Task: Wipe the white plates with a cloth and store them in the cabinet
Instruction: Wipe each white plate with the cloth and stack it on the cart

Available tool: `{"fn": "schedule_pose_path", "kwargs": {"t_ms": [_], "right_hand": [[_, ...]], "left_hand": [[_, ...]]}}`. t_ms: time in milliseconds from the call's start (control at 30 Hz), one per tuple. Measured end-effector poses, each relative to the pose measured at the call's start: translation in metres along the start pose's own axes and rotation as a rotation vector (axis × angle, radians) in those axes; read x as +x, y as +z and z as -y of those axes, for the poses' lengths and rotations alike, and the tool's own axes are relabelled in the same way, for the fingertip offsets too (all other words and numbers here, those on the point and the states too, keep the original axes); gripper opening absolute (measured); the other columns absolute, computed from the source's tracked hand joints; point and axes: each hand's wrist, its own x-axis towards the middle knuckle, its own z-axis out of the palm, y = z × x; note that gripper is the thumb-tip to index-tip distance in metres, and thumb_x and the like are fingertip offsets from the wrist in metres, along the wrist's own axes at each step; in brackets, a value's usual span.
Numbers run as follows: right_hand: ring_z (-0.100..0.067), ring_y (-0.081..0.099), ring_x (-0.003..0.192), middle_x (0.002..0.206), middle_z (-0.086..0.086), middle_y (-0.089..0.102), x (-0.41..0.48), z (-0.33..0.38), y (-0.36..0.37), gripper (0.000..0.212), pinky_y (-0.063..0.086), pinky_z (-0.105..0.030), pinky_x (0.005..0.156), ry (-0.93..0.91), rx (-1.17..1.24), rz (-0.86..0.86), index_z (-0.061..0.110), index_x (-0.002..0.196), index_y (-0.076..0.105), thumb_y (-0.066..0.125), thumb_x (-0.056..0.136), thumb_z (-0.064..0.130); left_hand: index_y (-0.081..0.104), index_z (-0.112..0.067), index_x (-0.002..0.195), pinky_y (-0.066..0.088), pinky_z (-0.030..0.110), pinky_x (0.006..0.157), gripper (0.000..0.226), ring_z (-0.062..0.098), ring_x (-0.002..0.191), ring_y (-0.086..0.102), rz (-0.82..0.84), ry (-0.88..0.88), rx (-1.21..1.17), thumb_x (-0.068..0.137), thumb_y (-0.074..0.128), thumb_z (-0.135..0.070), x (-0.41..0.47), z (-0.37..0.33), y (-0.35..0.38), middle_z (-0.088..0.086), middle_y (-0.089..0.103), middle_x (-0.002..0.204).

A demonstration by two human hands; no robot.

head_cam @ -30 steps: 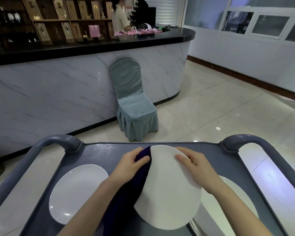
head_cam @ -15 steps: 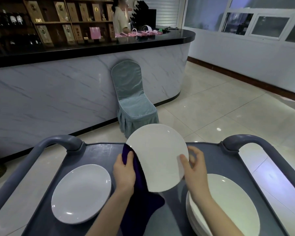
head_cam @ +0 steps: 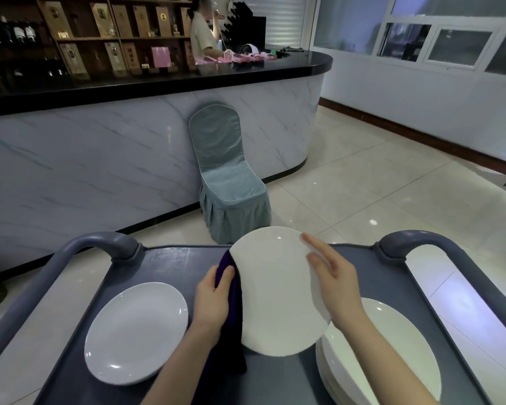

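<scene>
Head view: a white plate (head_cam: 275, 290) is held tilted above the middle of a grey service cart (head_cam: 170, 264), its face turned toward the camera, between both hands. The left hand (head_cam: 212, 302) grips a dark purple cloth (head_cam: 231, 320) with curled fingers and thumb, at the plate's left edge. The cloth runs behind that rim and hangs down to the cart's tray. The right hand (head_cam: 333, 282) lies on the plate's right side with its fingers stretched out straight, slightly spread and pointing up and left. Its thumb is hidden.

On the tray, left of the hands, a single white plate (head_cam: 135, 331) lies flat. At the right, a stack of white plates (head_cam: 392, 355) sits under the right forearm, and the held plate's lower edge overlaps it in the picture. Curved grey handles rise at the cart's far left corner (head_cam: 105, 244) and far right corner (head_cam: 406, 244).

Beyond the cart a chair in a blue-grey cover (head_cam: 228, 182) stands against a marble-fronted bar (head_cam: 100, 159) with a black top. Behind the bar stands a person (head_cam: 200, 36), in front of wooden shelves (head_cam: 114, 30) of boxes and bottles.
</scene>
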Motion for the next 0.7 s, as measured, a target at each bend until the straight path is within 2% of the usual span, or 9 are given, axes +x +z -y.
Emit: {"fn": "schedule_pose_path", "kwargs": {"t_ms": [100, 167, 233, 300, 333, 433, 533, 600, 700], "right_hand": [[0.022, 0.053, 0.111, 0.120, 0.033, 0.062, -0.014, -0.013, 0.005, 0.038, 0.035, 0.003, 0.089, 0.049, 0.017, -0.040, 0.030, 0.122, 0.066, 0.053, 0.099, 0.003], [0.020, 0.051, 0.116, 0.124, 0.030, 0.061, -0.016, -0.017, 0.000, 0.039, 0.034, 0.002, 0.093, 0.048, -0.051, 0.067, 0.031, 0.123, 0.066, 0.055, 0.099, 0.003], [0.017, 0.051, 0.119, 0.123, 0.030, 0.064, -0.013, -0.013, -0.007, 0.041, 0.035, 0.000, 0.095, 0.013, -0.143, 0.222, 0.036, 0.119, 0.068, 0.058, 0.097, 0.004], [0.016, 0.053, 0.118, 0.119, 0.033, 0.065, -0.009, -0.007, -0.009, 0.041, 0.035, -0.001, 0.095, -0.014, -0.197, 0.325, 0.039, 0.116, 0.070, 0.060, 0.096, 0.004], [0.016, 0.054, 0.117, 0.118, 0.033, 0.065, -0.006, -0.003, -0.010, 0.040, 0.036, -0.001, 0.094, -0.023, -0.192, 0.329, 0.037, 0.116, 0.071, 0.060, 0.096, 0.005], [0.015, 0.057, 0.113, 0.114, 0.031, 0.068, 0.001, 0.005, -0.007, 0.035, 0.037, 0.000, 0.090, -0.028, -0.109, 0.183, 0.029, 0.117, 0.072, 0.059, 0.097, 0.004], [0.019, 0.056, 0.107, 0.106, 0.039, 0.065, -0.002, -0.001, -0.001, 0.035, 0.039, 0.001, 0.088, 0.025, -0.026, -0.030, 0.031, 0.116, 0.071, 0.057, 0.098, 0.004], [0.021, 0.055, 0.109, 0.111, 0.038, 0.064, -0.009, -0.008, 0.002, 0.037, 0.039, 0.000, 0.092, 0.081, -0.034, -0.034, 0.032, 0.118, 0.069, 0.055, 0.098, 0.004], [0.021, 0.051, 0.114, 0.123, 0.033, 0.061, -0.013, -0.015, -0.007, 0.040, 0.037, 0.001, 0.093, 0.075, -0.109, 0.118, 0.034, 0.122, 0.066, 0.055, 0.099, 0.005]], "left_hand": [[0.067, -0.021, 0.093, 0.055, 0.043, 0.081, 0.015, 0.030, 0.090, 0.069, -0.029, -0.046, 0.043, 0.098, 0.056, -0.029, 0.001, -0.001, -0.003, 0.001, 0.074, 0.088], [0.067, -0.017, 0.093, 0.053, 0.041, 0.082, 0.014, 0.029, 0.090, 0.068, 0.098, 0.067, 0.144, 0.097, 0.058, -0.026, 0.012, -0.012, -0.012, 0.002, 0.074, 0.088], [0.066, -0.014, 0.093, 0.051, 0.037, 0.084, 0.013, 0.023, 0.087, 0.067, 0.302, 0.192, 0.329, 0.096, 0.060, -0.025, 0.023, -0.023, -0.019, 0.003, 0.072, 0.088], [0.065, -0.019, 0.094, 0.049, 0.028, 0.081, 0.012, 0.014, 0.083, 0.064, 0.472, 0.262, 0.481, 0.096, 0.060, -0.029, 0.030, -0.030, -0.019, -0.002, 0.070, 0.089], [0.066, -0.021, 0.095, 0.048, 0.023, 0.079, 0.011, 0.010, 0.083, 0.064, 0.492, 0.270, 0.486, 0.096, 0.059, -0.030, 0.031, -0.032, -0.018, -0.005, 0.071, 0.090], [0.068, -0.024, 0.098, 0.049, 0.018, 0.075, 0.010, 0.005, 0.082, 0.066, 0.283, 0.210, 0.244, 0.097, 0.058, -0.026, 0.023, -0.026, -0.009, -0.007, 0.073, 0.090], [0.067, -0.025, 0.094, 0.053, 0.021, 0.067, 0.012, 0.009, 0.078, 0.069, 0.048, 0.000, -0.019, 0.098, 0.056, -0.027, 0.006, -0.005, 0.001, -0.008, 0.074, 0.085], [0.067, -0.022, 0.091, 0.052, 0.026, 0.067, 0.014, 0.012, 0.076, 0.068, 0.025, -0.080, 0.012, 0.098, 0.056, -0.029, 0.001, 0.003, 0.000, -0.006, 0.074, 0.083], [0.065, -0.019, 0.088, 0.050, 0.023, 0.068, 0.016, 0.008, 0.073, 0.064, 0.148, 0.038, 0.187, 0.098, 0.056, -0.028, 0.010, 0.000, -0.011, -0.004, 0.072, 0.082]]}}
